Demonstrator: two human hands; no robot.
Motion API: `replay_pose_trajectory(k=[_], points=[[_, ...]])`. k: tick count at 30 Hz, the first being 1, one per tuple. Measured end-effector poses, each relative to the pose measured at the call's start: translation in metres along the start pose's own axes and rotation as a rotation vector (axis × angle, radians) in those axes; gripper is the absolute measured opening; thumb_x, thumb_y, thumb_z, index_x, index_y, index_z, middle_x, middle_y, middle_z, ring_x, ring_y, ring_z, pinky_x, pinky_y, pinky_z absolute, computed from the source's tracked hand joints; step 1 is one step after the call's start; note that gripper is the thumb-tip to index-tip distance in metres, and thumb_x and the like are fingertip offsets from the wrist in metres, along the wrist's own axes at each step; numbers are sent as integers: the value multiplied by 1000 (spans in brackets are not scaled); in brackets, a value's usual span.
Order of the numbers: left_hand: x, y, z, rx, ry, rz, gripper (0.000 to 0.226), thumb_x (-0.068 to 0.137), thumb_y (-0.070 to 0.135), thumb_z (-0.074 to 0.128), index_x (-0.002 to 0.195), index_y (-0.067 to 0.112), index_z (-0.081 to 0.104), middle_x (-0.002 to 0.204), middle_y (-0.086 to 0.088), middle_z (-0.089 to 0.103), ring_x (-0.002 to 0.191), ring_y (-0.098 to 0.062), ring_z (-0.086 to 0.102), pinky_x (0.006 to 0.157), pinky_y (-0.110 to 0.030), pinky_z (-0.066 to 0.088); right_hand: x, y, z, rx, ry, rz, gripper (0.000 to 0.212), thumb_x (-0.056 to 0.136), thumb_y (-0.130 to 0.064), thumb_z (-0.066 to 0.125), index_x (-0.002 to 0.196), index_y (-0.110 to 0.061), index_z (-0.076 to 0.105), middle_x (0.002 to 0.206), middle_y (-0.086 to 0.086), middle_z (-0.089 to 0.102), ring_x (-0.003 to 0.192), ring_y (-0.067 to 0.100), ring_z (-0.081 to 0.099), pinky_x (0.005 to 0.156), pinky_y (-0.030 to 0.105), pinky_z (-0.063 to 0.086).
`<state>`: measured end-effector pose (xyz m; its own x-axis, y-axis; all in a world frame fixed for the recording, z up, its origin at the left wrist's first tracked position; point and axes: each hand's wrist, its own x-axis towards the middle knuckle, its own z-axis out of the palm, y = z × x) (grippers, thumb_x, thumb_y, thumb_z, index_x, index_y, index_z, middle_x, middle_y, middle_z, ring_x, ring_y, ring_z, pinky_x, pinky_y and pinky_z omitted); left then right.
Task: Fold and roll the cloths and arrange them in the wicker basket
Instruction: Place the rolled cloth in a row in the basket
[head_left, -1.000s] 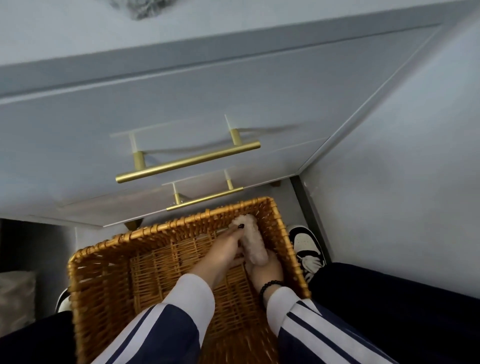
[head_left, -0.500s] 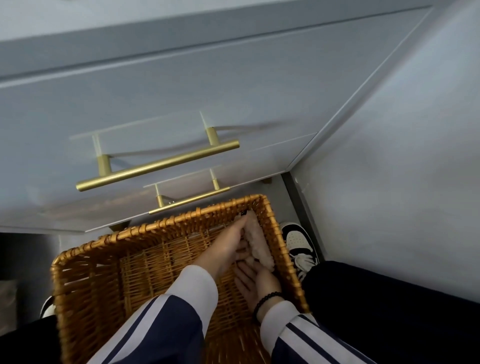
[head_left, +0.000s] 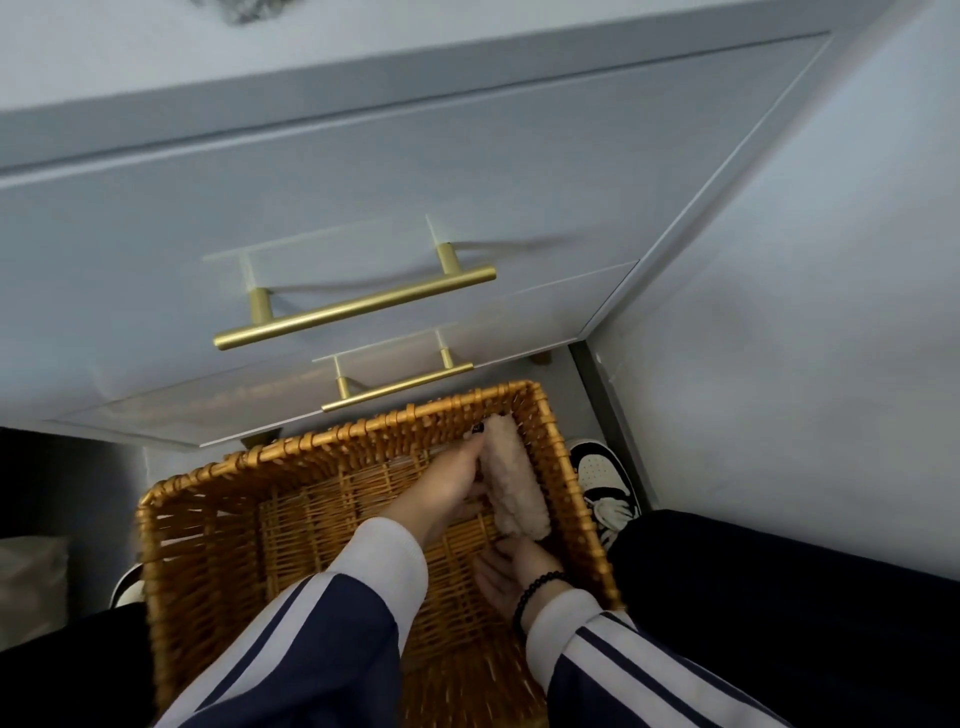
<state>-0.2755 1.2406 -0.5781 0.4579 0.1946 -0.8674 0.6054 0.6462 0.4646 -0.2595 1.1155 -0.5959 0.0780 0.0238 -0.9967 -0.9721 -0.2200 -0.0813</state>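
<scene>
By grey drawers (head_left: 363, 156), both hands press rolled cloth (head_left: 514, 480) (basket's (head_left: 208, 499) right wall).

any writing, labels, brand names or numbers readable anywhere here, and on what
None: no word, label, brand or number can be read.
The wicker basket, the rolled cloth, the drawer fronts, the brass handles, the striped sleeves and the shoe show no text.

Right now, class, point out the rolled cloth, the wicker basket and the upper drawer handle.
rolled cloth (head_left: 514, 483): head view, middle of the fluffy roll.
wicker basket (head_left: 363, 431): head view, far woven rim.
upper drawer handle (head_left: 358, 307): head view, middle of the brass bar.
</scene>
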Motion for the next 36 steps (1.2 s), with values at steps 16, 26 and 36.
replay_pose_trajectory(k=[16, 26, 36], points=[[-119, 18, -19, 5, 52, 171, 46, 103, 42, 32, 141, 17, 40, 143, -3, 48, 116, -23, 54, 108, -44, 35, -74, 3, 10, -240, -57, -170, 29, 100, -12, 38, 123, 1, 51, 94, 15, 65, 86, 31, 63, 86, 41, 52], [-167, 7, -15, -16, 15, 249, 50, 103, 41, 32, 145, 15, 37, 145, -7, 46, 114, -22, 53, 106, -43, 39, -118, 14, -2, -320, -47, -230, 33, 99, -6, 38, 129, 2, 48, 124, 18, 61, 92, 33, 63, 80, 36, 53], [-103, 0, -16, -46, 31, 130, 48, 101, 44, 36, 140, 18, 44, 140, -6, 51, 121, -24, 54, 97, -40, 41, -77, 7, 5, -148, -96, -106, 41, 103, -10, 23, 139, 3, 37, 138, 20, 50, 128, 32, 47, 102, 39, 39]])
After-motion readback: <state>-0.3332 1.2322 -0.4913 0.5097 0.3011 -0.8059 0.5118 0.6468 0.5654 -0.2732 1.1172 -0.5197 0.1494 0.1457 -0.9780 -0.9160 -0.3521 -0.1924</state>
